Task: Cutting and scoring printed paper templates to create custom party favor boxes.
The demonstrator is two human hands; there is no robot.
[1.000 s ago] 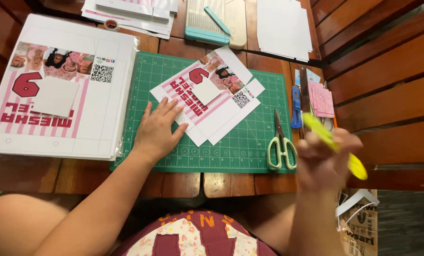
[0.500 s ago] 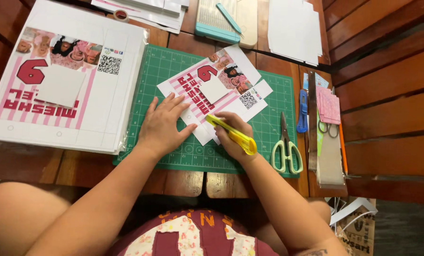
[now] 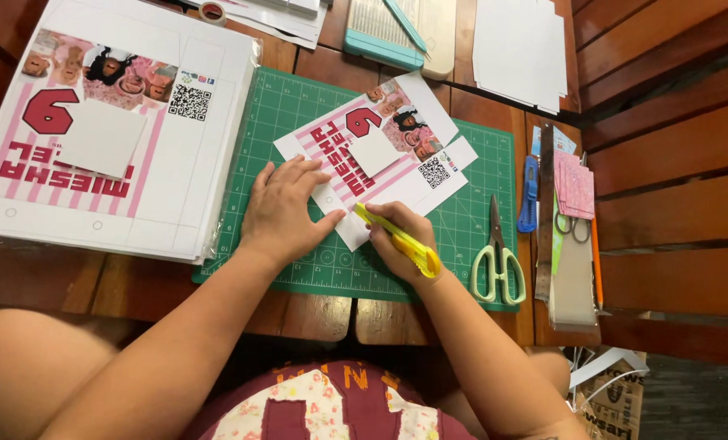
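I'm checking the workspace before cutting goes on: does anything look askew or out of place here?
Only the printed sheet: it lies skewed to the grid of the green cutting mat, pinned by the left hand, the right hand holding a yellow cutter at its lower edge.

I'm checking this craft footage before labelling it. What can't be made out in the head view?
- Tip of the yellow craft knife: hidden under the right hand, so blade contact with the printed sheet is unclear.
- Sheet area under the left hand: covered by the palm.
- Teal paper trimmer: cut off by the top edge.
- Items right of the green-handled scissors: overlapping, too small.
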